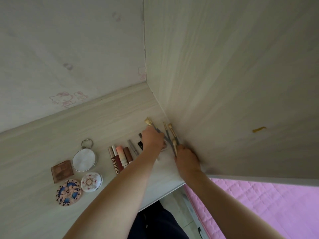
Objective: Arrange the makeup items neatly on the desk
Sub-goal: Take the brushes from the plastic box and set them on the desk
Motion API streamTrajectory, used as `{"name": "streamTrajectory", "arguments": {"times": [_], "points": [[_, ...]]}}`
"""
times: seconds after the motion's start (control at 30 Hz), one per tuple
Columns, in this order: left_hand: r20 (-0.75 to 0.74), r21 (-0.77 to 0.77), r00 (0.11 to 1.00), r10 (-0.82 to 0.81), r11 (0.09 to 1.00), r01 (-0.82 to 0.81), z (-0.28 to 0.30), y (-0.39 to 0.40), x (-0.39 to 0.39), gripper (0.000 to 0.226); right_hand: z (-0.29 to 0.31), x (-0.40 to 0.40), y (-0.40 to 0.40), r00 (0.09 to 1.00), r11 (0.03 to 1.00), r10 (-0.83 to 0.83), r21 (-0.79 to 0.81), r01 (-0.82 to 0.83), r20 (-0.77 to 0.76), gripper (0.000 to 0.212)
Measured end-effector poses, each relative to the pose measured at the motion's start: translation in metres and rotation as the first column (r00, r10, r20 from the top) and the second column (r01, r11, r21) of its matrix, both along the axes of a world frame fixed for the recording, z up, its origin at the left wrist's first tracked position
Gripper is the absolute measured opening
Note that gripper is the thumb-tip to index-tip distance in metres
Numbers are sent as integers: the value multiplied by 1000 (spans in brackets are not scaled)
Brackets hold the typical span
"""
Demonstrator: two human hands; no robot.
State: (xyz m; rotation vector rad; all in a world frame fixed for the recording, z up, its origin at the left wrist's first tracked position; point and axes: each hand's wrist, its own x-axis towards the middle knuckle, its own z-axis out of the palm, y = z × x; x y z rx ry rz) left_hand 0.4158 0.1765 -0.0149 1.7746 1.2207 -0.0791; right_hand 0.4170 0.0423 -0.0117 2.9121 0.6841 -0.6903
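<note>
Several makeup brushes (pixel 170 135) with gold ferrules fan out over the desk's far right corner. My right hand (pixel 185 156) grips their handles near the side panel. My left hand (pixel 152 139) holds one fan-tipped brush (pixel 148 121) by its stem. A row of lipsticks and lip gloss tubes (pixel 120 156) lies side by side left of my hands, partly hidden by my left arm. Further left sit a round mirror with a ring (pixel 84 160), a brown square palette (pixel 61 171), a white patterned compact (pixel 91 182) and a blue-pink round compact (pixel 69 193).
The pale wooden desk (pixel 43 144) meets a back wall with pink cartoon stickers (pixel 63 99). A tall wooden side panel (pixel 224 83) closes off the right. A pink quilted bed cover (pixel 250 204) lies beyond the desk's front edge, lower right.
</note>
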Motion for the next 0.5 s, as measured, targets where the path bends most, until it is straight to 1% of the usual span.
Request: {"name": "streamTrajectory", "arguments": {"times": [0.07,0.13,0.27,0.33,0.4,0.5], "points": [[-5,-34,1000,-9,999,9,-3,4,7,16,1,1,2,999,999,-30,18,30,-21,17],[1,-70,1000,19,997,-19,-4,7,13,15,2,3,4,999,999,-39,32,40,-17,18],[-67,-4,998,-11,1000,11,-9,13,20,12,5,7,8,999,999,-45,31,44,29,19],[-102,42,994,-44,998,48,-10,15,22,17,10,8,12,998,999,-20,29,18,63,21],[-136,44,988,-74,996,81,-8,14,22,21,14,12,18,996,999,17,35,-20,87,21],[-176,1,977,-120,993,122,-8,9,18,17,19,20,31,995,999,29,42,-34,96,21]]}}
